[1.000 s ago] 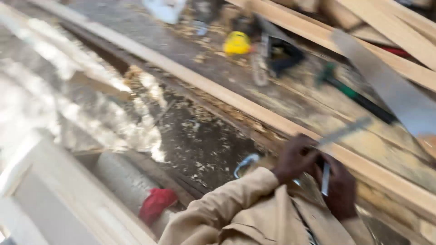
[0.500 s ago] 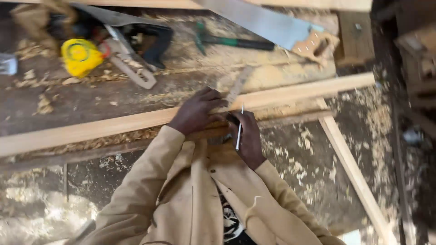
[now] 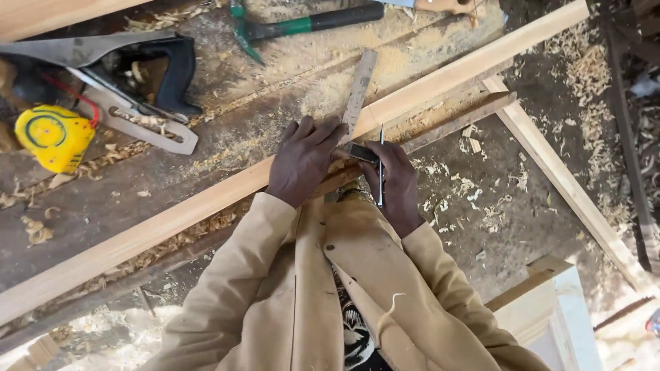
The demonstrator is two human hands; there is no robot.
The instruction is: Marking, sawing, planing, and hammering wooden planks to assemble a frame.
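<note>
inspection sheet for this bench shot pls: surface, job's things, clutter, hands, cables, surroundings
Surface: worn wooden bench, dusted with sawdust and shavings.
Job's things: long wooden strip lies diagonally across the bench; metal square set across it; thin pencil-like marker upright beside the square.
Clutter: yellow tape measure, hand plane, green-handled hammer, saw handle at the top edge.
Hands: left hand presses the square onto the strip; right hand holds the marker.
Cables: nothing seen.
Surroundings: dirt floor with shavings, a second wooden strip, pale frame piece lower right.
</note>
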